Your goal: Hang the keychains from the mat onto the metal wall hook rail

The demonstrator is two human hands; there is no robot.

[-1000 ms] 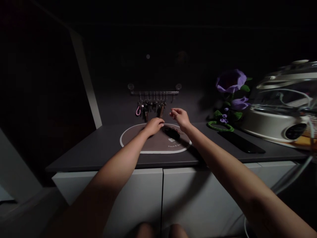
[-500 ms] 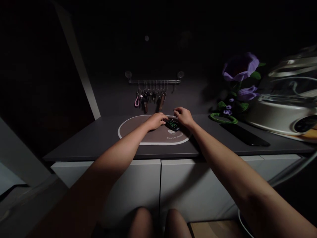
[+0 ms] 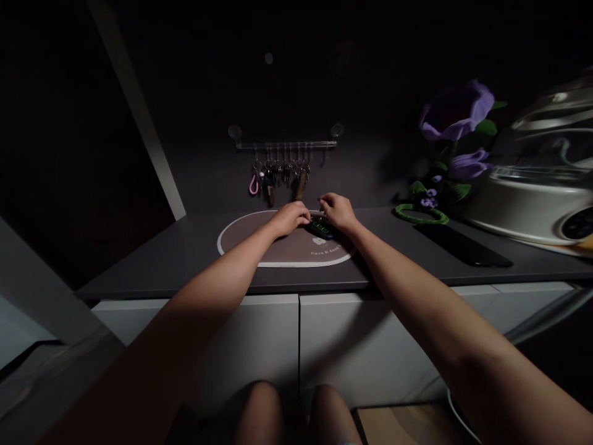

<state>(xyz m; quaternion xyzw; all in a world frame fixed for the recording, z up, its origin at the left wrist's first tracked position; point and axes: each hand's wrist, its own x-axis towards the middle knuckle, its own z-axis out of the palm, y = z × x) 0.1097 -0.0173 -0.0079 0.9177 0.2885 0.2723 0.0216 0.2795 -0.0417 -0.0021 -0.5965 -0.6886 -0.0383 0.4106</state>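
A black key fob (image 3: 321, 228) with green-outlined buttons is at the right part of an oval brown mat (image 3: 245, 238) with a white rim. My left hand (image 3: 289, 219) is closed, its fingertips at the fob's left end. Just right of and above the fob, my right hand (image 3: 340, 212) has thumb and forefinger pinched together. Whatever those fingers hold, if anything, is too small and dark to make out. The fob's far end lies in shadow between both hands.
A clear hook rail (image 3: 287, 146) on the dark wall carries several keys (image 3: 278, 170) and a pink loop (image 3: 253, 185). To the right are a black phone-like slab (image 3: 463, 245), a green ring (image 3: 420, 214), purple flowers (image 3: 458, 114) and a white-based appliance (image 3: 532, 204).
Both hands have stayed close to the fob, with small finger movements. The fob looks more tilted than before. The whole view has shifted slightly.
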